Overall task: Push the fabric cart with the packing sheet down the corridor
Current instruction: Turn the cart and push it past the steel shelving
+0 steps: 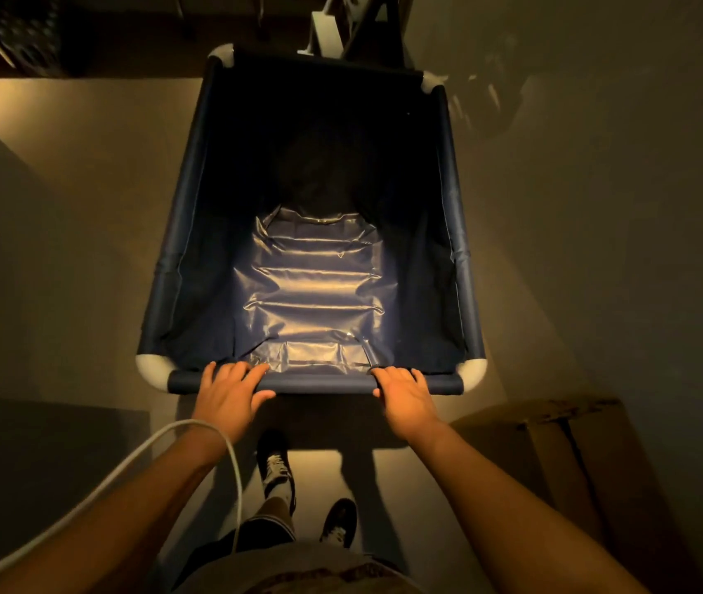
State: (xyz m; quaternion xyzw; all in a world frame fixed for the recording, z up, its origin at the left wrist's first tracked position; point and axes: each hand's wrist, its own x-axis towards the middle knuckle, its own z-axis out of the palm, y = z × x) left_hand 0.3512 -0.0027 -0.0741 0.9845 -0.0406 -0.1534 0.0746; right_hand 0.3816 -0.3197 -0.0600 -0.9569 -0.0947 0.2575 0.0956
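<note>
1. Two bare arms are seen closest, and a white cable (229, 460) is looped over the left arm.
2. Both hands are laid on the near bar (319, 382) of the fabric cart (193, 199), likely so it can be pushed straight.
3. On the left hand (229, 394), the fingers (229, 371) are curled over the bar and the thumb is tucked under it, so the bar is gripped.
4. On the right hand (405, 396), the fingers (397, 375) are wrapped over the bar the same way.
5. Just past the fingers, between the two hands, the shiny packing sheet (311, 289) is draped down inside the cart to its bottom.
6. Beyond the fingers, the far end of the cart is pointed down the dim corridor.
7. Near the far end, some grey frame pieces (324, 27) are seen, so care may be needed there.
8. Behind the right fingers, a cardboard box (555, 448) is set on the floor.
</note>
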